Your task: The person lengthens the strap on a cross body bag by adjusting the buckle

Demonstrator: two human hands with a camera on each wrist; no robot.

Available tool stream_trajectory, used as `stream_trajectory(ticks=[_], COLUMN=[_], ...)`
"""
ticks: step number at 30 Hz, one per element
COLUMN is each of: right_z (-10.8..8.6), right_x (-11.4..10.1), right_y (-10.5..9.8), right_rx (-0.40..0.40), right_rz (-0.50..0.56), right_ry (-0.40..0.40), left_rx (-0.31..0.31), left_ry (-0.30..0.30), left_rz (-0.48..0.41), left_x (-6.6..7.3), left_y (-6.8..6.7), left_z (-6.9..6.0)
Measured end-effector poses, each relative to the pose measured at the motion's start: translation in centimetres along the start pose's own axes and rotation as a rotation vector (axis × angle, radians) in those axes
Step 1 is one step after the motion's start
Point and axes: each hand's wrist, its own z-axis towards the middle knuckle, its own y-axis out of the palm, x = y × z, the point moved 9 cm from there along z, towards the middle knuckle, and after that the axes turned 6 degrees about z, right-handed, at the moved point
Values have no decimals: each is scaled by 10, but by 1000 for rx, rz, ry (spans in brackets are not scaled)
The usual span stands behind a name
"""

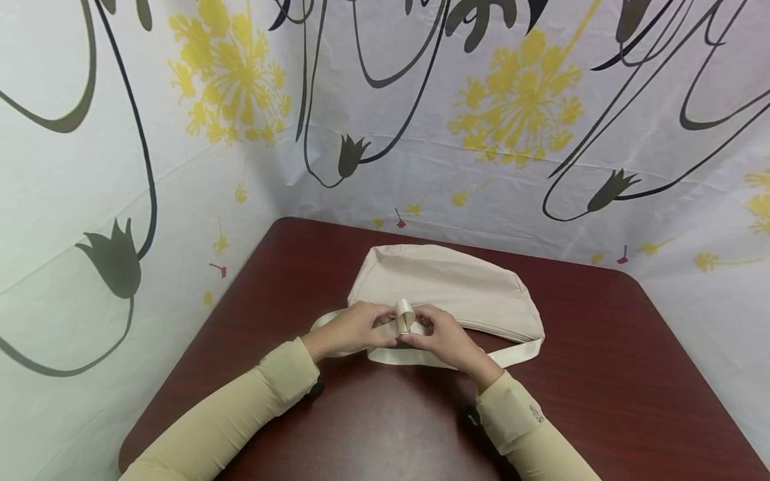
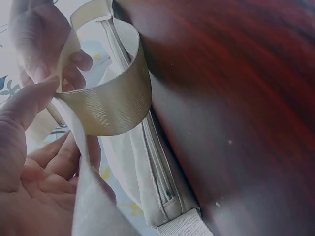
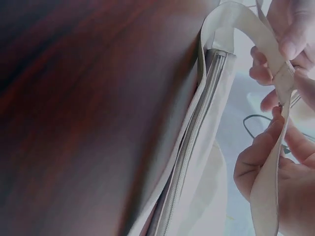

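A cream fabric bag (image 1: 445,284) lies on its side on the table, its zipper (image 1: 493,329) along the near edge. Its webbing strap (image 2: 110,105) loops up between both hands. In the head view the left hand (image 1: 355,327) pinches the strap from the left, and the right hand (image 1: 448,337) pinches it from the right, close together in front of the bag. A folded strap section (image 1: 404,314) stands up between the fingertips. Something small and shiny shows on the strap there; fingers partly hide it. Part of the strap (image 3: 266,196) hangs past the right hand.
The dark red wooden table (image 1: 607,374) has rounded corners. A white curtain (image 1: 385,120) with yellow flower and grey tulip prints surrounds its far and side edges. More strap (image 1: 415,357) lies on the table in front of the bag.
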Motion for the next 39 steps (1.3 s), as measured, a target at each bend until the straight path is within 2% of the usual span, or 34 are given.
stream_trajectory(ticks=[5, 11, 16, 22, 31, 39], right_z=[-1, -2, -1, -1, 0, -1], right_x=[4, 3, 5, 4, 6, 8], right_y=[-5, -10, -8, -9, -10, -11], right_rx=[7, -2, -37, -38, -56, -60], right_rz=[44, 88, 107, 106, 101, 108], right_ry=[40, 80, 43, 31, 24, 23], left_rx=[-12, -4, -11, -14, -35, -16], left_ry=[-4, 21, 53, 56, 101, 127], left_rz=[46, 103, 127, 147, 120, 147], left_x=[-1, 1, 3, 1, 0, -3], left_y=[0, -3, -3, -5, -6, -8], left_z=[-1, -5, -6, -6, -7, -9])
